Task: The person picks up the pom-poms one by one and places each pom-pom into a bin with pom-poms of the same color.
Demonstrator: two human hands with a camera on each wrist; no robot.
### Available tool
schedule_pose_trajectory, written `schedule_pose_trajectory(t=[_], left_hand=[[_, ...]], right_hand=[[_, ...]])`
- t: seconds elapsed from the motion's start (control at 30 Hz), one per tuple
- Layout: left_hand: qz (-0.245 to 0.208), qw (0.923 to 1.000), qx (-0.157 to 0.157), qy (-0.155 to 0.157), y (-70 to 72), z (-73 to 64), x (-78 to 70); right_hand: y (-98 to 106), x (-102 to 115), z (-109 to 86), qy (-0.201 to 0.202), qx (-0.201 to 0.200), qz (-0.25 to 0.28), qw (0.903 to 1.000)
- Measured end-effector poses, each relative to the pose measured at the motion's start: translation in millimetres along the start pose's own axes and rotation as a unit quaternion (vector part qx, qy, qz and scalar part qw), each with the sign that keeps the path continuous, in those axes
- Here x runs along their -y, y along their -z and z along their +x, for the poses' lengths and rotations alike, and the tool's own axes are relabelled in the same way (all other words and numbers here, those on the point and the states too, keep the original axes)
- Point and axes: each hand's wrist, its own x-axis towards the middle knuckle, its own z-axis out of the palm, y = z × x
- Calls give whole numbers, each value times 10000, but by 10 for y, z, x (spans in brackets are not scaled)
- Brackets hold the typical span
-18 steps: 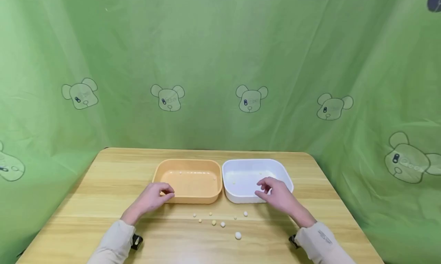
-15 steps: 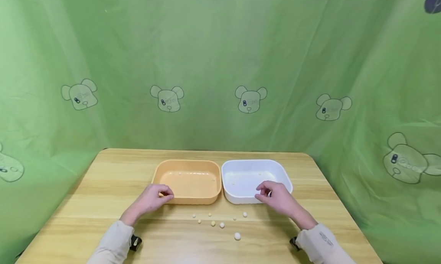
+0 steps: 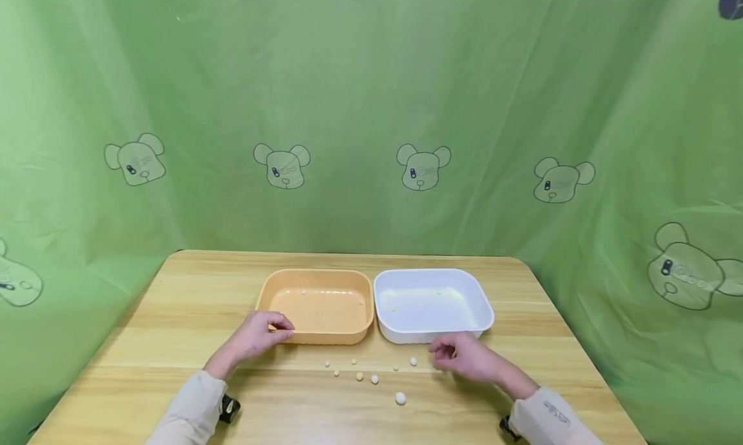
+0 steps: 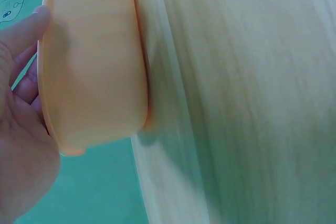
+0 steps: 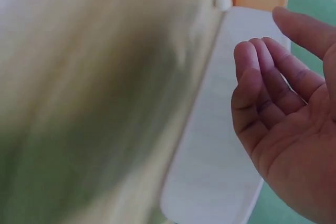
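My left hand (image 3: 252, 335) holds the near left rim of an orange plastic tub (image 3: 333, 337); in the left wrist view the thumb (image 4: 41, 17) lies on the rim, with the other fingers behind the wall. Just in front of a white plastic tub (image 3: 406, 336) is my right hand (image 3: 467, 356), palm showing in the right wrist view and fingers loosely curled around nothing. A small white ball (image 3: 413, 361) lies left of its fingertips. Nearer me on the table are a larger white ball (image 3: 400, 398), another white ball (image 3: 374, 379) and a yellow ball (image 3: 360, 376).
Both tubs stand side by side on the wood-grain table (image 3: 313, 413). Tiny balls lie inside each, such as a white one (image 3: 304, 292) and a yellow one (image 3: 393, 309). Several more tiny balls dot the table before the tubs. A green curtain (image 3: 348, 226) hangs behind.
My right hand has come back from over the white tub's front rim to the table side before it. The left hand stays at the orange rim, and the balls lie as before.
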Motion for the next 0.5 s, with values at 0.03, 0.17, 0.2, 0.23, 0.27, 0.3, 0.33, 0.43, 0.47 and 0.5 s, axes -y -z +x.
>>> schedule_pose_trajectory(t=[0.03, 0.17, 0.2, 0.23, 0.27, 0.3, 0.33, 0.43, 0.47, 0.5], left_hand=[[-6, 10000, -7, 7, 2, 0, -1], [-4, 10000, -3, 93, 5, -1, -10], [-10, 9999, 5, 137, 6, -1, -14], [-6, 9999, 4, 154, 5, -1, -14], [-8, 9999, 9, 172, 4, -2, -14], [-12, 9998, 9, 185, 1, -2, -13], [-19, 9998, 6, 191, -2, -2, -10], [-63, 9998, 16, 190, -13, -2, -5], [-79, 9998, 21, 185, -17, -2, -4], [-100, 9998, 21, 184, -20, -2, -1]], right_hand=[[-21, -19, 3, 20, 49, 43, 10000], [-105, -85, 32, 140, 124, 228, 9996], [-125, -96, 41, 125, 146, 291, 9994], [-143, -103, 51, 96, 167, 338, 9992], [-162, -106, 61, 59, 190, 387, 9991], [-179, -109, 70, -10, 208, 424, 9989], [-196, -110, 79, -71, 221, 446, 9987], [-241, -111, 102, -160, 202, 426, 9988], [-253, -114, 109, -169, 185, 394, 9989], [-263, -117, 117, -172, 167, 360, 9991]])
